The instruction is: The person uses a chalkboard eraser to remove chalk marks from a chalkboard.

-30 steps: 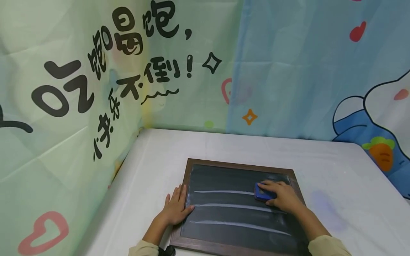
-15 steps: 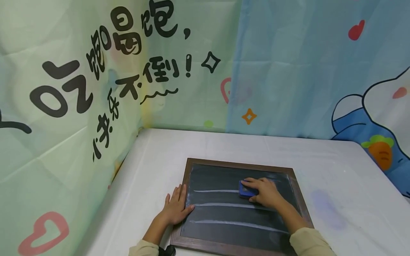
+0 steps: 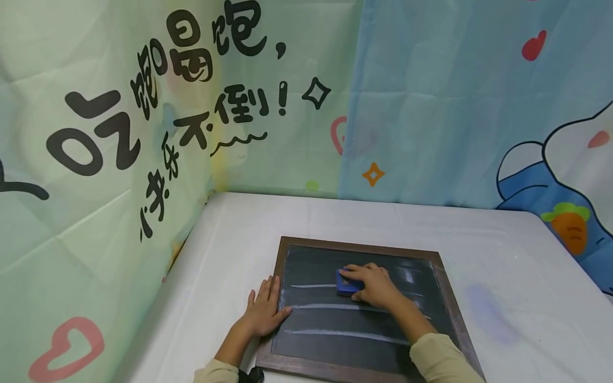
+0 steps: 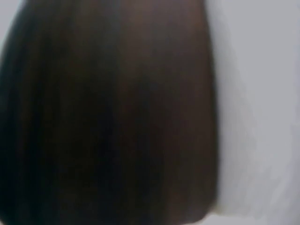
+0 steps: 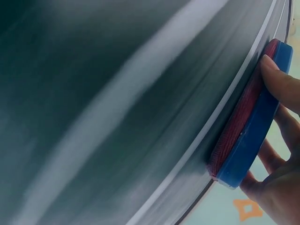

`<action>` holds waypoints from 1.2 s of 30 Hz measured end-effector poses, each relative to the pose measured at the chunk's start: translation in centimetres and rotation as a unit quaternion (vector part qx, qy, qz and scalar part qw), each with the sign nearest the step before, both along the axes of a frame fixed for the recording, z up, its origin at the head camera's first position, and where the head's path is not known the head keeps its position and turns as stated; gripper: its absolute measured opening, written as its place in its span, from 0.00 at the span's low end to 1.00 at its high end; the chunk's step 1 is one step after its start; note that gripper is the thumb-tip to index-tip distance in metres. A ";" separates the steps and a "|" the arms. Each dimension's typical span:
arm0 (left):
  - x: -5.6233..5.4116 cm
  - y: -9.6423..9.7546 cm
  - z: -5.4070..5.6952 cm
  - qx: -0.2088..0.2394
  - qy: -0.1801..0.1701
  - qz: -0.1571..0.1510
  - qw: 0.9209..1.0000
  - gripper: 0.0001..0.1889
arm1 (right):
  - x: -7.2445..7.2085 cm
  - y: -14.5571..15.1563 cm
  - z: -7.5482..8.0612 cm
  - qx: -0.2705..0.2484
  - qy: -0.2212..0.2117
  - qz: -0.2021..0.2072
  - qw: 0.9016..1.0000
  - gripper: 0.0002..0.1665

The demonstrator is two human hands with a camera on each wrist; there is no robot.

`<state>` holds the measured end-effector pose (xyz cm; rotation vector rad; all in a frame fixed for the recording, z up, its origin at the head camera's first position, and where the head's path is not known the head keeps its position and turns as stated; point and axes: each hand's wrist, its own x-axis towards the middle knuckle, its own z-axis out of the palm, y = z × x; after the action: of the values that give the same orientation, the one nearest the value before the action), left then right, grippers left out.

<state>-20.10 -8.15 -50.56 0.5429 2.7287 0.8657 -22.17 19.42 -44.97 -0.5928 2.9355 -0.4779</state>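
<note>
A framed chalkboard (image 3: 311,263) lies flat on a white table (image 3: 517,255) in front of you, with three chalk lines across it, one below another. Your right hand (image 3: 378,290) grips a blue eraser (image 3: 346,286) on the board's upper half, thumb and fingers curled round its sides; the right wrist view shows its red pad (image 5: 239,122) facing the board. Your left hand (image 3: 263,311) grips nothing — its fingers are straight and slightly spread at the left side of the frame (image 3: 306,367), the thumb reaching over onto the board. The left wrist view is too blurred to add anything.

The step in hand looks to be rubbing out the top line (image 3: 312,286): a short stretch shows left of the eraser, and pale smudges (image 3: 407,274) lie to its right. The next move probably calls for a level stroke leftward, pad flat, left hand steadying the frame — then the middle line (image 3: 330,307) and bottom line (image 3: 345,334).
</note>
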 end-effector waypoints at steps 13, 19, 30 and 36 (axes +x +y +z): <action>-0.1 0.1 -0.1 -0.005 -0.011 -0.003 1.000 0.40 | -0.5 -2.8 0.2 0.010 -0.027 0.002 1.000 0.35; 0.1 0.0 0.3 -0.005 -0.009 -0.002 1.000 0.40 | -0.7 -4.7 0.2 0.006 -0.029 0.005 1.000 0.34; -0.1 0.0 0.5 -0.017 -0.010 0.000 1.000 0.40 | -1.3 -8.5 0.0 -0.003 -0.035 0.021 0.999 0.34; -0.1 0.0 0.2 -0.019 -0.013 0.002 1.000 0.41 | -1.4 -10.4 0.0 0.017 -0.033 0.025 0.999 0.34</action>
<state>-20.18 -8.16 -50.39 0.5164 2.7173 0.8135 -23.61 9.01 -45.01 -0.6319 2.8539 -0.4338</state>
